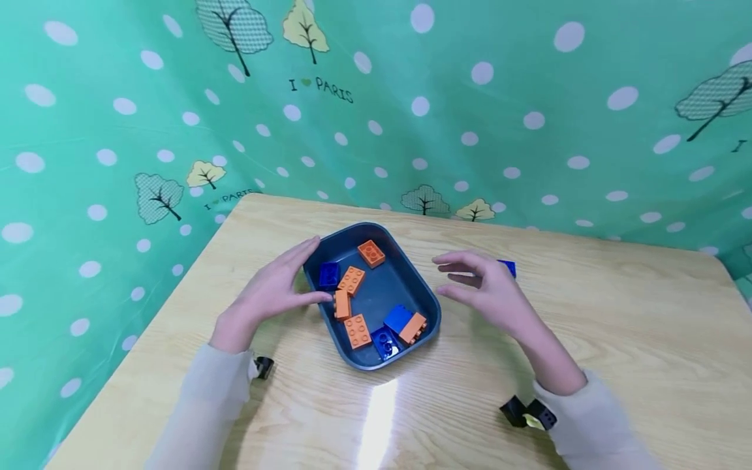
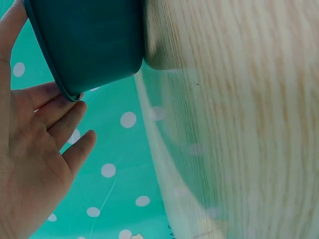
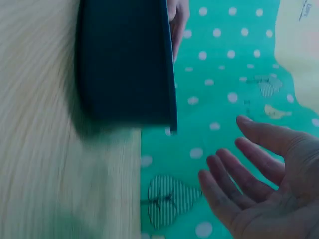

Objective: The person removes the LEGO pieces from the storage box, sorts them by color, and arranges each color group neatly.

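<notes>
A dark blue plastic bin (image 1: 384, 284) with rounded corners stands on the table, holding several orange and blue toy bricks. Among them are an orange brick (image 1: 371, 253) near the far end, a blue brick (image 1: 329, 275) by the left wall and another orange brick (image 1: 357, 331) near the front. My left hand (image 1: 276, 284) touches the bin's left rim with extended fingers, the thumb reaching over the edge. To the right of the bin, my right hand (image 1: 487, 287) hovers with loosely bent fingers and nothing in them. Behind it, a blue brick (image 1: 508, 266) is partly hidden.
The light wooden table (image 1: 634, 313) extends to both sides of the bin. A green polka-dot cloth (image 1: 470, 150) with printed trees hangs along the back and left edges. Small black devices (image 1: 529, 413) sit at the sleeve cuffs.
</notes>
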Available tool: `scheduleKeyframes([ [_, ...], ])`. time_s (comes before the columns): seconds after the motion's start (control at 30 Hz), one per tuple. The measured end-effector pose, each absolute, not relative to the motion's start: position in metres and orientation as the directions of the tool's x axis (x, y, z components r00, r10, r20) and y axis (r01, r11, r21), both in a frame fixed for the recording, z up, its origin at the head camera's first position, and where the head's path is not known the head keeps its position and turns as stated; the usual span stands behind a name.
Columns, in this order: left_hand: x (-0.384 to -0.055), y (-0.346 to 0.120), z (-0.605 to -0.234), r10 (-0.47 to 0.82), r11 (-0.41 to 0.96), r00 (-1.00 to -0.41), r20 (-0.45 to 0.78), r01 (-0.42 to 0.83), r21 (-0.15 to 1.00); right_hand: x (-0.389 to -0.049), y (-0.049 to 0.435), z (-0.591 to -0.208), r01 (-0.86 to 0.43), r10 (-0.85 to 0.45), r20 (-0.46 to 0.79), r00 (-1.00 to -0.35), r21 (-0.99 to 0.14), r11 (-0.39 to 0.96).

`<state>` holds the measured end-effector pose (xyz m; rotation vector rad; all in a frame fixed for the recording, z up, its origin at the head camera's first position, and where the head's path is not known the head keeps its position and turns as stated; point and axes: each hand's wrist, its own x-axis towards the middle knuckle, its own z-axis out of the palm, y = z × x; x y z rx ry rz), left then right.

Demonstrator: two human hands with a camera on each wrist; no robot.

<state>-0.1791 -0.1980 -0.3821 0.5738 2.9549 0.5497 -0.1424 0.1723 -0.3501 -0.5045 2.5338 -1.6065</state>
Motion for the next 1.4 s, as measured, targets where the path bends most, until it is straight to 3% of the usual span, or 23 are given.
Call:
scheduleKeyframes([
  [0.33, -0.181, -0.195, -0.380, 0.379, 0.868, -0.925, -0.021, 0.348, 0.353, -0.141, 0.128, -0.363, -0.247, -0.573, 0.039, -0.818, -0.925, 0.290],
  [0.5, -0.179, -0.197, -0.381, 0.365, 0.875, -0.931, -0.028, 0.332, 0.353, -0.143, 0.107, -0.373, -0.219, -0.633, -0.015, -0.774, -0.932, 0.289],
  [0.97, -0.177, -0.196, -0.381, 0.366, 0.868, -0.930, -0.015, 0.336, 0.367, -0.158, 0.066, -0.387, -0.115, -0.567, -0.077, -0.820, -0.948, 0.297],
  [1.17, -0.175, -0.197, -0.381, 0.359, 0.868, -0.933, -0.019, 0.327, 0.374, -0.158, 0.075, -0.384, -0.228, -0.656, -0.133, -0.743, -0.872, 0.434],
  [1.4, -0.178, -0.198, -0.379, 0.360, 0.868, -0.933, -0.021, 0.326, 0.375, -0.158, 0.078, -0.379, -0.447, -0.715, -0.175, -0.677, -0.674, 0.588],
])
